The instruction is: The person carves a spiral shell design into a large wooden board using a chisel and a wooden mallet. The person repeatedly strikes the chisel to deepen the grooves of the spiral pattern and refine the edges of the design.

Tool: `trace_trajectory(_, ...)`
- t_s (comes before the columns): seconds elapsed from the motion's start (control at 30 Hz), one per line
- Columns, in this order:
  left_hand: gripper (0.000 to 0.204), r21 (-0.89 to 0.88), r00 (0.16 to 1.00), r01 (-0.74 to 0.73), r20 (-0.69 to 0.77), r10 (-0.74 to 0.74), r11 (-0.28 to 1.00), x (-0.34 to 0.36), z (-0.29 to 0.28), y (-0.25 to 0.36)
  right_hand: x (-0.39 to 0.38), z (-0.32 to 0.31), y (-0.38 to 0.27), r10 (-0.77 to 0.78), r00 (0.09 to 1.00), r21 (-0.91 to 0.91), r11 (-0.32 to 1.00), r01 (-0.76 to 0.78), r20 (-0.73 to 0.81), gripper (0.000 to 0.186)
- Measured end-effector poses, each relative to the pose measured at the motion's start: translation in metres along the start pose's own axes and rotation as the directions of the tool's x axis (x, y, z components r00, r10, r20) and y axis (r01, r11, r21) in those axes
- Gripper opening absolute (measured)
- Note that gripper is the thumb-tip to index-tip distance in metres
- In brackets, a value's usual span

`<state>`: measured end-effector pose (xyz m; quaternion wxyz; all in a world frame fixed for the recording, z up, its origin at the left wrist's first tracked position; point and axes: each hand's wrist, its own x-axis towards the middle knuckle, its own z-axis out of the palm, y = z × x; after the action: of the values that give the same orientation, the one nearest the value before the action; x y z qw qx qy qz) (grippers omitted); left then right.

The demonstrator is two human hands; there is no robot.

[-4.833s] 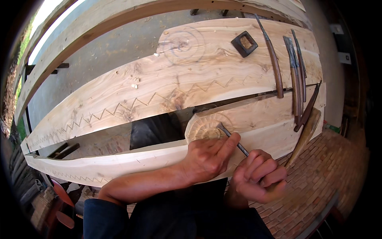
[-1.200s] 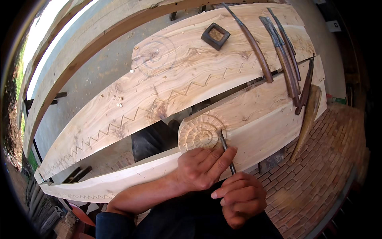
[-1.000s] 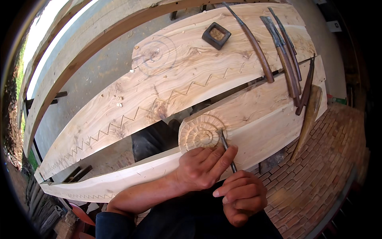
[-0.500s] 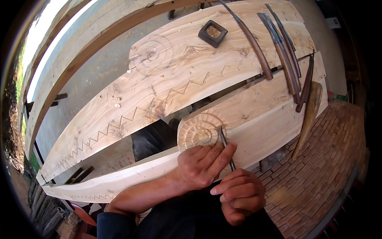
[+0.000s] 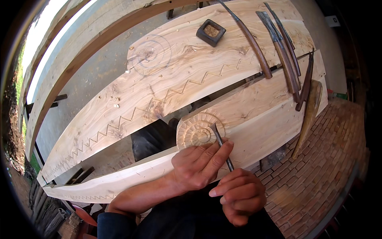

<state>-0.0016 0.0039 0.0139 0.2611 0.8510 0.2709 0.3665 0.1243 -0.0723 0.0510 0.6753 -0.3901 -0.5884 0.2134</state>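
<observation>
Carved board (image 5: 254,115) of pale wood lies beneath the left hand (image 5: 202,163), tapering away to that hand's left and stretching broad to the right, beyond the right hand (image 5: 243,197). Farther out from both hands, across a narrow gap, lies a second board (image 5: 175,65), with a zigzag groove (image 5: 188,81) along its nearer side and faint drawn rings (image 5: 150,55). A curved beam (image 5: 85,49) arches beyond that, far off to the left hand's upper left.

Well to the right of the hands, a wooden club (image 5: 308,119) rests at the near board's broad end, one end jutting past the edge. Past it from the hands lie a dark slim tool (image 5: 305,85) and three long-handled tools, the leftmost a curved wooden-handled one (image 5: 253,46).

The left hand has its fingers pinching a metal chisel (image 5: 218,136) near the blade; the right hand is curled around the rear of the same shaft, its end hidden by the fingers. Just beyond the left hand sits a round spiral carving (image 5: 197,129), the blade at its right side; whether the edge touches wood I cannot tell. Straight out from the left hand, on the far board, stands a small dark square box (image 5: 206,40) with brown contents. Pale wood chips (image 5: 116,106) are scattered to that hand's upper left.
</observation>
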Motion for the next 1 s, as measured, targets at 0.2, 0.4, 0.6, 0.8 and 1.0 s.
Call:
trace_trajectory(0.2,0.041,-0.013,0.999,-0.041,0.027,0.042,0.999,-0.002,0.003,0.000,-0.003,-0.001,-0.007,0.020,0.999,-0.098,0.995,-0.015,0.050,0.053)
trace_trajectory(0.4,0.038,-0.054,0.992,-0.123,0.035,0.125,0.991,0.000,0.002,0.000,0.005,-0.015,-0.015,0.001,0.991,-0.119,0.993,0.015,0.135,0.052)
trace_trajectory(0.6,0.032,-0.085,0.966,-0.216,0.126,0.226,0.973,-0.007,-0.013,0.013,0.002,-0.040,-0.031,-0.104,0.977,-0.296,0.954,0.045,-0.184,0.052)
trace_trajectory(0.8,0.030,-0.142,0.965,-0.204,0.139,0.223,0.969,-0.013,-0.015,0.010,-0.004,-0.034,-0.025,0.060,0.869,-0.092,0.988,-0.121,-0.492,0.051)
trace_trajectory(1.0,0.027,-0.184,0.967,-0.169,0.159,0.199,0.968,-0.014,-0.009,0.004,0.009,-0.046,-0.022,0.148,0.955,0.101,0.987,-0.126,-0.257,0.053)
